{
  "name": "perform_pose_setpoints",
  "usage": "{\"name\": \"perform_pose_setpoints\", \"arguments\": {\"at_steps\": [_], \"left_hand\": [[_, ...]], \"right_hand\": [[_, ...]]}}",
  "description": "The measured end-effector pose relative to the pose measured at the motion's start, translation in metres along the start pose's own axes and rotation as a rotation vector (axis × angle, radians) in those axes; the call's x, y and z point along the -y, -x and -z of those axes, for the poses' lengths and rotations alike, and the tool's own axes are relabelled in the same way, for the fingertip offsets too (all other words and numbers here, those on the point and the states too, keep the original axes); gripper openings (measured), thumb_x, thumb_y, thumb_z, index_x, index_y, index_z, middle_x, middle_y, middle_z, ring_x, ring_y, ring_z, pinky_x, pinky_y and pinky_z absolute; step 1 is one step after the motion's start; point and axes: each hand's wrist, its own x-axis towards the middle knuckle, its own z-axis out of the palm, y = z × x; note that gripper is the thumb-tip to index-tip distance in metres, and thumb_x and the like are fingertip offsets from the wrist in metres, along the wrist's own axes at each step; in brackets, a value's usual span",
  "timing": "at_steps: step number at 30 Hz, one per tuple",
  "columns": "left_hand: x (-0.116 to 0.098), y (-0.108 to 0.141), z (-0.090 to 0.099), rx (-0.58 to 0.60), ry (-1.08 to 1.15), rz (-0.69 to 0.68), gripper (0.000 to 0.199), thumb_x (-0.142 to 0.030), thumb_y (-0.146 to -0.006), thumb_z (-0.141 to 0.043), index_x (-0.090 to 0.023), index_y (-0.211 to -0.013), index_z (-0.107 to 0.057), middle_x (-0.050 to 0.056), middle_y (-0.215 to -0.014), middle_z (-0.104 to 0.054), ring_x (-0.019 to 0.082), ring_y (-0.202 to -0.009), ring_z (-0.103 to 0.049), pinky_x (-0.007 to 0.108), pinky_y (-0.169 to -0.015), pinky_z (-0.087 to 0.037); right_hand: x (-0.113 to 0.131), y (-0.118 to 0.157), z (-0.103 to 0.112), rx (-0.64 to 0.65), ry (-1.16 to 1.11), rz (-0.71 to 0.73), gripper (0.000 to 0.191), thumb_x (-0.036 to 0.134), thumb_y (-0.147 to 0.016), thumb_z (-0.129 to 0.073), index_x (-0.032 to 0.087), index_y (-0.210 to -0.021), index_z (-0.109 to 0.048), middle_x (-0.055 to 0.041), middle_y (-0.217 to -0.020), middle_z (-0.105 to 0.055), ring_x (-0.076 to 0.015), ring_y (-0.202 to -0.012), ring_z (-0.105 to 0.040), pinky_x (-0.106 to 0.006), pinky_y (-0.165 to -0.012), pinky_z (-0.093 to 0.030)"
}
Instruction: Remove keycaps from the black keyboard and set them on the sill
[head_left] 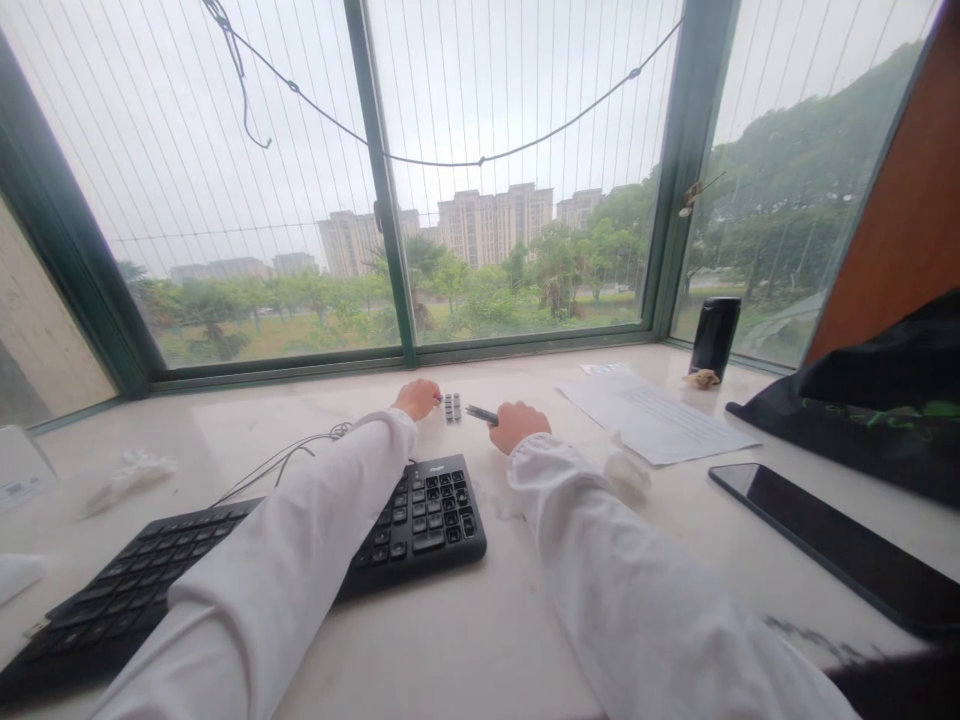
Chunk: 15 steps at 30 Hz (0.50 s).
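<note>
Over the far middle of the white table, my left hand [418, 399] is closed, its fingertips pinched beside a small block of grey key-like pieces [452, 407] set in rows. Whether something small sits in that pinch is too fine to tell. On the other side of the block, my right hand [519, 426] wraps around a slim dark tool [480, 413] whose tip points left toward the pieces; its exact kind is unclear. Below my hands lies a black keyboard [431, 565], partly covered by my left sleeve. Its number pad shows at the right end.
Printed paper [660, 415] lies right of my hands, with a black phone [832, 545] nearer me. A dark can [715, 338] stands by the window beside a black bag [892, 390]. A thin cable [285, 455] and crumpled white material [131, 480] lie left.
</note>
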Motion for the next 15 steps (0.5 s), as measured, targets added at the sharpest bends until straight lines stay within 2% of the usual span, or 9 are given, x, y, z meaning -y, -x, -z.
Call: {"name": "perform_pose_setpoints", "arguments": {"at_steps": [7,15], "left_hand": [[-0.0027,-0.0043,-0.0062,0.010,-0.007,0.022,0.024,-0.031,-0.083,-0.056,-0.026,-0.102,-0.071,0.007,-0.106,-0.068,0.021,-0.095,-0.061,0.029,-0.082,-0.046],[-0.0048,-0.0031,-0.0040,0.013,-0.006,0.021,0.023,-0.030,-0.083,-0.056,-0.027,-0.100,-0.072,0.007,-0.104,-0.069,0.021,-0.093,-0.062,0.028,-0.081,-0.046]], "right_hand": [[0.0004,0.0011,-0.0008,0.021,0.002,0.016,0.033,0.040,-0.083,-0.053,0.018,-0.103,-0.067,-0.0155,-0.102,-0.065,-0.0250,-0.094,-0.063,-0.033,-0.077,-0.047],[0.0009,0.0011,-0.0005,0.035,-0.003,0.017,0.032,0.038,-0.083,-0.052,0.017,-0.103,-0.067,-0.0155,-0.102,-0.066,-0.0248,-0.095,-0.063,-0.033,-0.078,-0.047]]}}
